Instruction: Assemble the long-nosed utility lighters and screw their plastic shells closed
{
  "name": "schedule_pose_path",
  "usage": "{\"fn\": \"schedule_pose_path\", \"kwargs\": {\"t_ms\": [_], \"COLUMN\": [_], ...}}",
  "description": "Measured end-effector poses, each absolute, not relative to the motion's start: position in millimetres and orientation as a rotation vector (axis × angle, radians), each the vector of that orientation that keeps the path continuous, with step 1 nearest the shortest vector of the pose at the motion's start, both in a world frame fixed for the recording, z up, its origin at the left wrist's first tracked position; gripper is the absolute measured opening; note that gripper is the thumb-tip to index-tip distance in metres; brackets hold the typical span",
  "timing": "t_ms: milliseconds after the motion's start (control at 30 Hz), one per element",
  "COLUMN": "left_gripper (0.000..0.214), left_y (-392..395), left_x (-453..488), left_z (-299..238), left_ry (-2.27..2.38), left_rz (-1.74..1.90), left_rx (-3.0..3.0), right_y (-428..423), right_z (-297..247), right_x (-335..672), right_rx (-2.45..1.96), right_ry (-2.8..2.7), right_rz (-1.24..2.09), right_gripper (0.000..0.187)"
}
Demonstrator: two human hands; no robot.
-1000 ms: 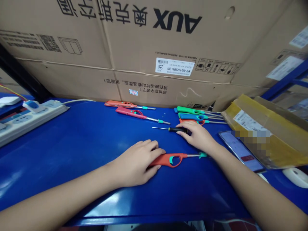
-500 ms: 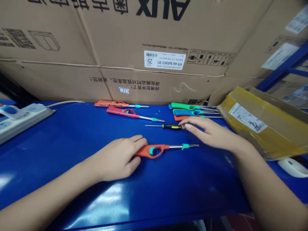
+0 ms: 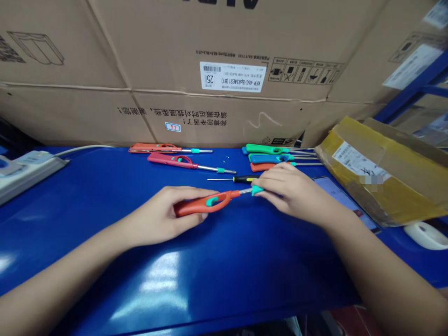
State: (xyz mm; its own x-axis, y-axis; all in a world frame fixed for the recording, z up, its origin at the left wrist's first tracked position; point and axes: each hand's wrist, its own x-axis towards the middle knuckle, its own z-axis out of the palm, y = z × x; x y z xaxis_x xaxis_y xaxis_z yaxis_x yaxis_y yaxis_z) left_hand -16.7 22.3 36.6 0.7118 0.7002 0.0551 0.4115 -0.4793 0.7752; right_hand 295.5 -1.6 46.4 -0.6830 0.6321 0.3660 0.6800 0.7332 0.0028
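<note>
My left hand (image 3: 175, 214) is closed around the handle of an orange long-neck lighter (image 3: 196, 204) with a teal trigger. My right hand (image 3: 289, 191) pinches the lighter's metal tube at the teal collar, and its fingers hide the tip. Just behind it lies a black and yellow screwdriver (image 3: 241, 179), its handle end partly covered by my right hand. Farther back on the left rest a pink-red lighter (image 3: 171, 160) and another orange lighter (image 3: 154, 148). Green (image 3: 262, 149) and blue (image 3: 266, 158) lighters lie in a group behind my right hand, with an orange one under them.
A large cardboard box (image 3: 168, 100) stands along the back of the blue table (image 3: 217, 266). At the left is a white power strip (image 3: 31, 172). On the right are a taped carton (image 3: 395, 177), a phone (image 3: 345, 200) and a white computer mouse (image 3: 425, 235).
My right hand has left the screwdriver and come nearer, onto the lighter's tube. My left hand has raised the lighter's front end slightly and shifted its hold. The view has moved a little.
</note>
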Motion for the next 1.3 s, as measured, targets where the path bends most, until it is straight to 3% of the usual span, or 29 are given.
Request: {"fn": "schedule_pose_path", "kwargs": {"t_ms": [467,900,1300], "left_gripper": [0.039,0.036,0.053], "left_y": [-4,-11,-7], "left_x": [1,-2,0], "left_z": [38,40,53], "left_ry": [0.912,0.895,0.886], "left_rz": [0.327,0.234,0.085], "left_rx": [1.569,1.732,1.704], "right_y": [-14,-31,-36], "right_z": [36,53,69], "right_x": [265,255,268], "right_rx": [-0.943,-1.173,-1.304], "right_ry": [-2.789,-2.979,-2.89], "right_rz": [-0.245,0.092,0.49], "right_gripper": [0.029,0.015,0.028]}}
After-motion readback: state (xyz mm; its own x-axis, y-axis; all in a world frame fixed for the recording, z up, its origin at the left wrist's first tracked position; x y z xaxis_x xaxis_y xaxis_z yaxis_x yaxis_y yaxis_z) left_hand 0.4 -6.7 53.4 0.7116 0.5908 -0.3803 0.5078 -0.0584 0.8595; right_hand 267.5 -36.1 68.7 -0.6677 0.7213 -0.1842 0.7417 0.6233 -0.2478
